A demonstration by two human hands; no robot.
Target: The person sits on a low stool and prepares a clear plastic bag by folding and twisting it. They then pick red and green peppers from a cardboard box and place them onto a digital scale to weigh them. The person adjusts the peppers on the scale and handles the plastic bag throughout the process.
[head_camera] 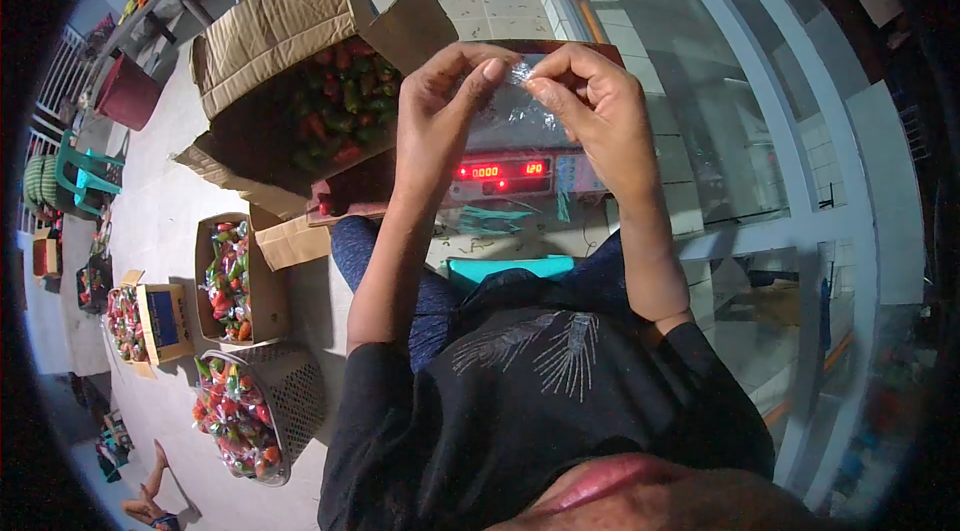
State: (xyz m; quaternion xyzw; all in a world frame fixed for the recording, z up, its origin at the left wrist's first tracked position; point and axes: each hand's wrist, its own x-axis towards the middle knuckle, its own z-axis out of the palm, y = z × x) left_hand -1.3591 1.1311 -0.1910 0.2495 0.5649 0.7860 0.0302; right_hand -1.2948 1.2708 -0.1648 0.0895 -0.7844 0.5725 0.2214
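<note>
My left hand (457, 81) and my right hand (592, 92) meet above a digital scale (491, 190) with lit red digits. Between the fingertips of both hands is the bunched edge of a clear plastic bag (521, 73); its lower part hangs over the scale and looks empty. To the left of my left hand, a large open cardboard box (277, 21) lies tilted, with red and green peppers (349, 100) inside. Short green ties (491, 220) lie on the near side of the scale, and one bundle hangs by its keypad.
A small cardboard box (266, 291), a plastic basket (292, 396) and another box (169, 325) hold bagged peppers on the left floor. Beyond are a green plastic chair (90, 171) and a dark red bucket (127, 92). A metal-framed glass panel (787, 231) stands at right. Another person's leg (154, 471) shows at lower left.
</note>
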